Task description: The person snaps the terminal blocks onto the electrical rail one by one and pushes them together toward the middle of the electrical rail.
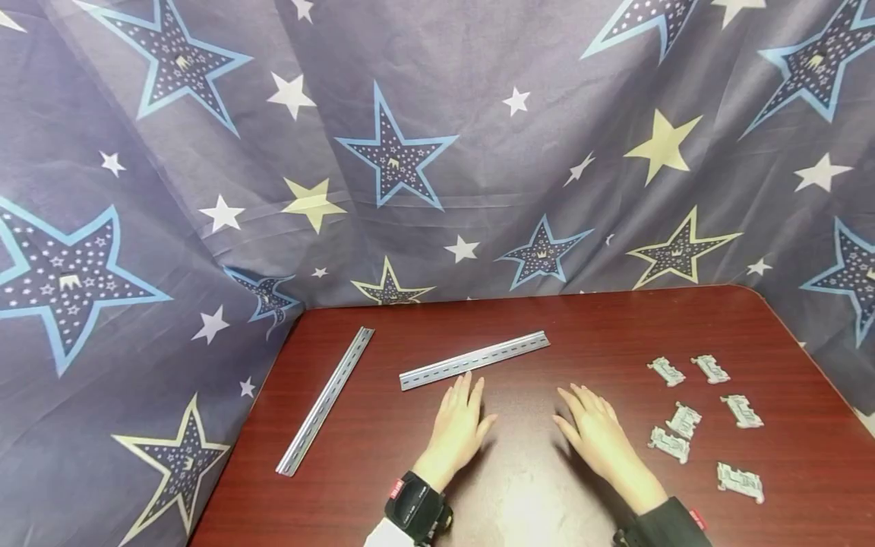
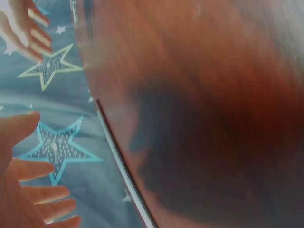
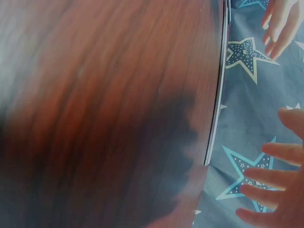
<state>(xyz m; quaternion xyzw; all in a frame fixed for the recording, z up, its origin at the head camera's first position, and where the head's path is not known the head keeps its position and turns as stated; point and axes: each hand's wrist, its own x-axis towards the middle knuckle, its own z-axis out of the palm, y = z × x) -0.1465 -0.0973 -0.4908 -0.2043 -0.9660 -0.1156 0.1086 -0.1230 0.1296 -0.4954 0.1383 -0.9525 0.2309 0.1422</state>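
Note:
My left hand [image 1: 456,425] is over the table with its fingers extended and nothing in them. Just beyond its fingertips in the head view lies a slotted metal rail [image 1: 475,360], set at a slant; whether they touch it is hard to tell. My right hand [image 1: 598,433], likewise empty with fingers extended, is to the right, apart from the left. A second slotted metal rail [image 1: 325,403] lies further left. Each wrist view shows its own hand, the left [image 2: 28,190] and the right [image 3: 275,180], with spread fingers.
Several small pale plastic pieces with notched ends [image 1: 740,482] lie scattered on the table's right side. The reddish-brown table [image 1: 581,327] meets a grey star-patterned cloth [image 1: 478,175] at the back and left. Dark bands [image 1: 414,507] circle the wrists.

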